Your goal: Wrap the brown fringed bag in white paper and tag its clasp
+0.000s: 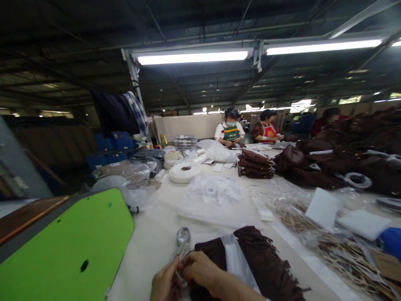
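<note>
Low in the head view, my left hand [165, 281] and my right hand [200, 267] meet with bent fingers, closed on a thin pale strand [184, 253]. The strand runs to a small shiny, clear or silvery bundle [183, 236] on the table just beyond my fingertips; its exact kind is blurred. A dark brown fringed bag [266, 255] lies flat to the right, partly under my right forearm. Across the bag runs a white wrapping strip [236, 259]. My hands hide part of the strand and the bag's near left corner.
A bright green board [75, 246] stands at the left. Ahead lie white plastic bags [216, 196] and a white tape roll [185, 172]. Stacked brown fringed bags [255, 164] stand farther back. Corded tags [351, 259] lie right. Several people [232, 131] work beyond.
</note>
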Demonstrator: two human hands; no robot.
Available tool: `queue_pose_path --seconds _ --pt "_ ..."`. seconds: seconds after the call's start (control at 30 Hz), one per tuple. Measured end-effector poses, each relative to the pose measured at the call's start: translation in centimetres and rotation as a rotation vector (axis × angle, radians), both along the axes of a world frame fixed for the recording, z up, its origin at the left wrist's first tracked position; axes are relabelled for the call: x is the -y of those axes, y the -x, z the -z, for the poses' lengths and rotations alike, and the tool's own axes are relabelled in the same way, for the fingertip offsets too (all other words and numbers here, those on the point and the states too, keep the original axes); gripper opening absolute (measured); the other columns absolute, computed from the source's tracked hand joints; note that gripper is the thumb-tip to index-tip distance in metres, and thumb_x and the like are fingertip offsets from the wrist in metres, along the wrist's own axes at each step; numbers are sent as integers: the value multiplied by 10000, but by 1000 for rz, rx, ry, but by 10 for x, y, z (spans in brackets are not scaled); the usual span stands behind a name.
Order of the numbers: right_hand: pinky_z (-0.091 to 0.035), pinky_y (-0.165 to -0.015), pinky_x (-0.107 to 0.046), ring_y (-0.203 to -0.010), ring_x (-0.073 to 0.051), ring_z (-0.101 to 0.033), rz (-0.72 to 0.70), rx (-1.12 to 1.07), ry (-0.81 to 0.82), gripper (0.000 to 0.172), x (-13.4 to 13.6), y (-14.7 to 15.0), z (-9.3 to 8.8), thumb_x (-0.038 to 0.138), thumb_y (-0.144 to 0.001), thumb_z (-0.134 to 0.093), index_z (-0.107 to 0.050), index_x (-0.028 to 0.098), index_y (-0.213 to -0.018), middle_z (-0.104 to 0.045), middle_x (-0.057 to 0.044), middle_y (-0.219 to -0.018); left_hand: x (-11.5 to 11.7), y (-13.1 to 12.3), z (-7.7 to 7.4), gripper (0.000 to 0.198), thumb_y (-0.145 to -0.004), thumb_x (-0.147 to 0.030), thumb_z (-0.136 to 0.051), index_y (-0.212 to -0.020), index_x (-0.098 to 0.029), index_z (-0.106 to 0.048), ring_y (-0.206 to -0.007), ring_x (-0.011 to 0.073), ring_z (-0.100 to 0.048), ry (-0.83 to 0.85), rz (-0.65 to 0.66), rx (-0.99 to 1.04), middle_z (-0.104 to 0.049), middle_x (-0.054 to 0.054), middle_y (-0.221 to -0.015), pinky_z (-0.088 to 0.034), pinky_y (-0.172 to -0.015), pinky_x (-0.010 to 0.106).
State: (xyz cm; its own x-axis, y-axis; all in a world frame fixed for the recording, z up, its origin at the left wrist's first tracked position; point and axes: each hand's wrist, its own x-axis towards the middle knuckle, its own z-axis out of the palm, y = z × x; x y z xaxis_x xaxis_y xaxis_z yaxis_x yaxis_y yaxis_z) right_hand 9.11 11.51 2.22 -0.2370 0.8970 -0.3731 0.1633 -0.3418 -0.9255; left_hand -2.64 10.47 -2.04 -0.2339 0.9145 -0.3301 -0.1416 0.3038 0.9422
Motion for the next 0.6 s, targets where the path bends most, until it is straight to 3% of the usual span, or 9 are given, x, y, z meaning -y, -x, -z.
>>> queue_pose_path --seconds 0.07,0.17,0.27,0.33,0.43,0.5,0.6 --pt "-281 -465 -192 -452 -71 -406 -35 -18 -32 211 1 0 3 7 -525 -447 -579 160 -586 -478 60 -477 1 -8 -5 506 -426 -574 -747 -602 -115 -626 -336 75 -382 64 -26 181 -455 -15 -356 -212 -354 176" --pt "-272 -476 -195 -468 -73 -404 -90 -36 -43 329 0 -1 8 2 -508 -445 -645 155 -720 -488 66 -490 3 -15 -13 502 -402 -513 -767 -656 -99 -640 -327 44 -347 57 -63 288 -479 -25 -392 -180 -347 161" --pt "-255 -464 -198 -450 -73 -388 -114 -41 -31 444 -1 -1 11 3 -499 -456 -668 163 -855 -483 79 -472 3 -16 -19 389 -503 -432 -726 -680 -97 -639 -320 22 -317 58 -97 359 -518 -20 -463 -180 -344 157" --pt "-254 -459 -195 -452 -71 -396 -102 -37 -27 404 -1 -1 12 -3 -491 -466 -665 160 -803 -496 79 -475 2 -16 -23 282 -614 -368 -657 -679 -95 -631 -314 21 -312 73 -126 395 -533 -6 -490 -185 -342 157" --pt "-276 -447 -190 -445 -66 -415 -80 -31 -1 209 -1 -2 10 -3 -487 -499 -605 142 -595 -506 63 -460 -1 -14 -27 206 -712 -282 -565 -744 -90 -632 -314 22 -312 80 -193 410 -595 27 -582 -198 -341 164" --pt "-275 -417 -189 -415 -67 -418 -56 -36 34 138 -2 -5 6 21 -508 -516 -568 140 -554 -496 55 -438 1 -11 -28 206 -696 -250 -581 -804 -84 -635 -326 21 -322 66 -242 390 -621 39 -642 -212 -347 170" --pt "-282 -381 -180 -391 -78 -460 36 -58 97 149 -4 -12 0 64 -567 -482 -542 156 -667 -502 56 -455 9 -1 -27 336 -593 -290 -684 -854 -82 -644 -355 27 -334 30 -304 328 -591 5 -592 -213 -361 171"
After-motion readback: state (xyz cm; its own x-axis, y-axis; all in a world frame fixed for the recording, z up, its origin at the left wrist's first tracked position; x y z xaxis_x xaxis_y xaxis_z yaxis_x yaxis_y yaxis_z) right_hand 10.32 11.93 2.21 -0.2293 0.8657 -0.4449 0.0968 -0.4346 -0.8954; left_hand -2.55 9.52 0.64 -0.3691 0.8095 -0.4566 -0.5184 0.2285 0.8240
